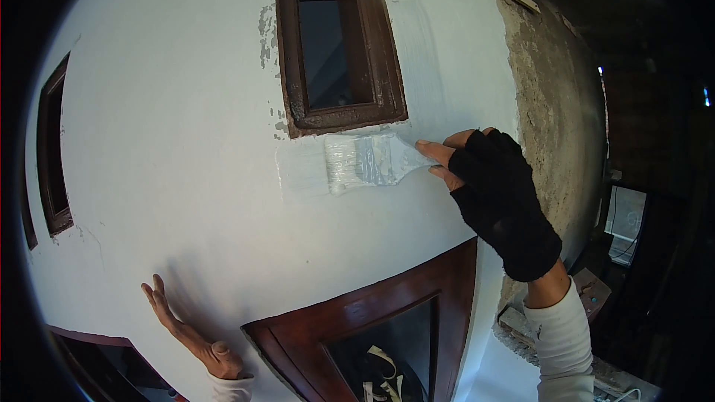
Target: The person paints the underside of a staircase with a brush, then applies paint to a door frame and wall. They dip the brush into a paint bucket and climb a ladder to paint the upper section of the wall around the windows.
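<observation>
Head view: right hand (495, 193) tight around half-hidden brush (365, 161); left hand (190, 331) spread on wall (171, 149).

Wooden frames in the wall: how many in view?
4 wooden frames: top centre above the paintbrush, left edge, bottom centre, bottom-left corner, partly cut off. More may lie out of view.

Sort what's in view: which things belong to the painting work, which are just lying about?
In use: paintbrush; gloved right hand holding it; white wall; left hand flat on it; small window frame above.
Just about: lower wooden frame; left frame; rough bare wall.
</observation>
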`<state>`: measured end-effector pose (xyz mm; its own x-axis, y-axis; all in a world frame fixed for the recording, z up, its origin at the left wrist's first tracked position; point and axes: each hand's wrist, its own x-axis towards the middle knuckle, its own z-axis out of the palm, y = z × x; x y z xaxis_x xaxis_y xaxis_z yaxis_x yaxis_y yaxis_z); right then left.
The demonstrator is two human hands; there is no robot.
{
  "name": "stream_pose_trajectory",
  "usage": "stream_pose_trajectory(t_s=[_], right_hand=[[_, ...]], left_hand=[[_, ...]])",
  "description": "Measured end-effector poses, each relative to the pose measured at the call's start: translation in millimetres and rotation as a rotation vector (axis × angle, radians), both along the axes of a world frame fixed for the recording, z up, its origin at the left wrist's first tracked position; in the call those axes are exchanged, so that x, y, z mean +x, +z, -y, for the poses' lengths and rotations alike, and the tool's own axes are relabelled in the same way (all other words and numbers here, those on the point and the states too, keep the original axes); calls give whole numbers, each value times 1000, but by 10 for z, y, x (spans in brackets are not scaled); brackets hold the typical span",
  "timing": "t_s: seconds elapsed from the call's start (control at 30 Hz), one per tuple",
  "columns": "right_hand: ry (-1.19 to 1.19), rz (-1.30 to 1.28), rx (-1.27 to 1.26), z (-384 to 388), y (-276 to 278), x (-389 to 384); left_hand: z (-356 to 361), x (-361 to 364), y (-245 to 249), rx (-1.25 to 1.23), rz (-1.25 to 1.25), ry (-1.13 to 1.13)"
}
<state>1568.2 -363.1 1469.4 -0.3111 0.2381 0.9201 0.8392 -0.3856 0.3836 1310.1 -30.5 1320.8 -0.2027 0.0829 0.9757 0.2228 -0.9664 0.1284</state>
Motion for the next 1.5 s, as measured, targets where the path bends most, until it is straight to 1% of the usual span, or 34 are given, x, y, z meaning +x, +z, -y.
stream_pose_trajectory(t_s=[0.57,0.63,0.87,0.93,1.03,1.2,1.37,1.5], right_hand=[[-61,-11,1,151,-37,95],[-57,-102,11,166,-35,64],[-77,-97,21,237,-44,117],[-73,-19,35,253,-55,174],[-85,-52,26,280,-62,165],[-96,-37,36,309,-73,205],[-109,-53,29,360,-84,225],[-116,-63,35,392,-89,217]], left_hand=[[4,-13,21,-11,-4,4],[2,-3,19,-8,1,-5],[7,29,38,5,37,-31],[-34,18,16,1,29,-14],[-56,9,9,-11,21,3],[-60,3,5,-20,19,1],[-44,29,36,24,41,-59],[-96,27,23,38,47,-63]])
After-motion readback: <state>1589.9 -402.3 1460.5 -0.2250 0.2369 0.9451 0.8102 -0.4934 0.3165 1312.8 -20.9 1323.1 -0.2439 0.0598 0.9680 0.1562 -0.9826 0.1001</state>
